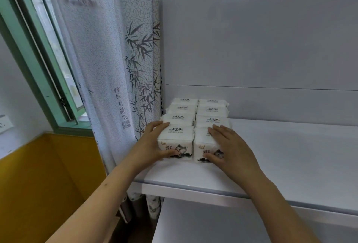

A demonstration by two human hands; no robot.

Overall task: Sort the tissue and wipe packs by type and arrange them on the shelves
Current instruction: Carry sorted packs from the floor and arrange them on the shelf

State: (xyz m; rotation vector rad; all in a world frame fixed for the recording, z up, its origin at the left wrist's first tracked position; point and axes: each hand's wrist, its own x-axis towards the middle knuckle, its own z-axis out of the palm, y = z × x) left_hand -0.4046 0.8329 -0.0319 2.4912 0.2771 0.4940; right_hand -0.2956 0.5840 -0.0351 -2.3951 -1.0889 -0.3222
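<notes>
Several white tissue packs with a cat print stand in two rows at the left end of the white shelf [290, 155]. My left hand [153, 146] grips the front left tissue pack [177, 136], fingers over its top left edge and thumb on its front face. My right hand [230, 146] grips the front right tissue pack [201, 138], fingers across its top and thumb on the front. Behind them more packs [193, 111] run back to the shelf's rear panel.
A bamboo-print curtain [116, 88] hangs just left of the shelf unit. A green-framed window [38, 59] and a yellow wall panel [48, 175] lie further left. A lower shelf [203, 223] shows below. The shelf surface stretches bare to the right.
</notes>
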